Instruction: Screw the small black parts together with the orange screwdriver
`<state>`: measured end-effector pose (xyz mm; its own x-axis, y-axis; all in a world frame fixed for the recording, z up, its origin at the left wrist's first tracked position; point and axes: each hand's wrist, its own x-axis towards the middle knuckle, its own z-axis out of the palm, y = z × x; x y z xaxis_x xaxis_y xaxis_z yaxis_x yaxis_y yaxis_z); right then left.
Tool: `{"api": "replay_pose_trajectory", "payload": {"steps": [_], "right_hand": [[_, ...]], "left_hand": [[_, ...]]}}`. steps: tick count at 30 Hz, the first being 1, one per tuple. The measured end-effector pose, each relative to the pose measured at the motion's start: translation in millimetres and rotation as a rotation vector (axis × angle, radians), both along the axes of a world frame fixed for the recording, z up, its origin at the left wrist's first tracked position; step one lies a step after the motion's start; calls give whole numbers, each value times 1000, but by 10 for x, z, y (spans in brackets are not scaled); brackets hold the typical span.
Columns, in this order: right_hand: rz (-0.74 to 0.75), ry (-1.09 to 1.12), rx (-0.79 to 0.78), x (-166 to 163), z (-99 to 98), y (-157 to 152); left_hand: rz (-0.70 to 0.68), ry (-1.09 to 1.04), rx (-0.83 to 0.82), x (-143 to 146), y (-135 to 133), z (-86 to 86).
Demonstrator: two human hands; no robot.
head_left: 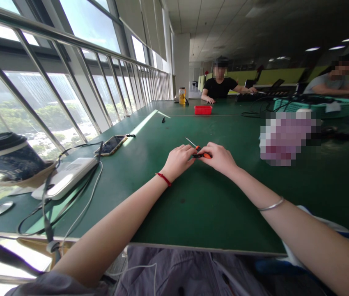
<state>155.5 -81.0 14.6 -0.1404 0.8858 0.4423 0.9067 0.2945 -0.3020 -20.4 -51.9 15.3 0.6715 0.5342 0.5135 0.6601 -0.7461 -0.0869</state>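
You're gripping a small orange-handled screwdriver (204,155) – your left hand (179,161) closing on one end, your right hand (220,159) pinching the other, both resting on the green bench (193,205)

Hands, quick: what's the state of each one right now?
Left hand: closed, fingertips gripping the small screwdriver at its shaft end.
Right hand: closed, pinching the same screwdriver's orange handle.
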Motion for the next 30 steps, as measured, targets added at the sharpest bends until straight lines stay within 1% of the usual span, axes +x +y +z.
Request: {"api": "replay_pose_trajectory", "payload": {"steps": [3,7,9,20,24,30], "right_hand": [[6,-10,38,-2,8,-7],[6,-41,124,-4,24,-26],[8,-58,140,-7,32,-39],[17,-122,90,-11,43,-46],[20,-131,74,-8,37,-40],[28,-98,37,3,15,-25]], "left_hand": [[-4,2,4,-10,8,10],[-8,-19,52,-22,15,12],[-20,-22,64,-26,19,11],[-63,34,12,-53,34,28],[-94,89,8,-60,32,53],[-102,168,11,-60,14,79]]}}
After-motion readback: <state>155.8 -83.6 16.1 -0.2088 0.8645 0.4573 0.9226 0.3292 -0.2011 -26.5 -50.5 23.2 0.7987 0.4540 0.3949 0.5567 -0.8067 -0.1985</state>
